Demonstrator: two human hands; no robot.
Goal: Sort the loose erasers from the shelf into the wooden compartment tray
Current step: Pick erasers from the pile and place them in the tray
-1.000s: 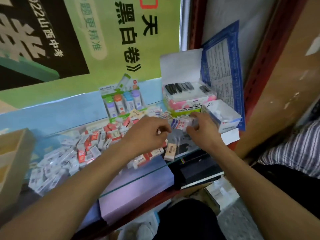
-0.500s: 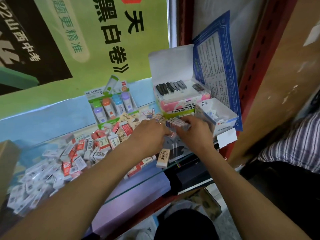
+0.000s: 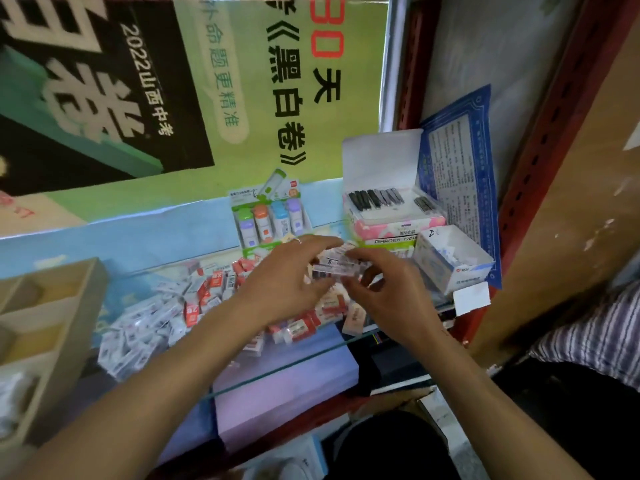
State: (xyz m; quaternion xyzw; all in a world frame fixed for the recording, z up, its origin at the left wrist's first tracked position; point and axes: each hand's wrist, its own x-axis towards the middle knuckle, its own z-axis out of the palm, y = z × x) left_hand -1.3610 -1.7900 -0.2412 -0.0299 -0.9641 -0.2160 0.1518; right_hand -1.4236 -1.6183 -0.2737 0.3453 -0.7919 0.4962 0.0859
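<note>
Several loose erasers (image 3: pixel 194 299) in white and red wrappers lie heaped on the glass shelf (image 3: pixel 287 368). My left hand (image 3: pixel 287 282) and my right hand (image 3: pixel 388 292) meet above the heap's right end. Together they pinch a small stack of white wrapped erasers (image 3: pixel 337 263) between their fingertips. The wooden compartment tray (image 3: pixel 52 306) stands at the left edge, its dividers showing; what its compartments hold is blurred. A single beige eraser (image 3: pixel 353 318) lies near the shelf's front edge, under my right hand.
A green pack of correction tapes (image 3: pixel 268 216) stands at the back. Stacked boxes with an open white lid (image 3: pixel 381 202) sit at the right, with a small open carton (image 3: pixel 450 261) in front. A striped sleeve (image 3: pixel 595 327) shows at far right. A black box (image 3: pixel 391 368) sits below the shelf.
The view has swung left, bringing the wooden tray back into sight. Both hands stay together over the heap and have lifted the small stack of erasers a little higher.
</note>
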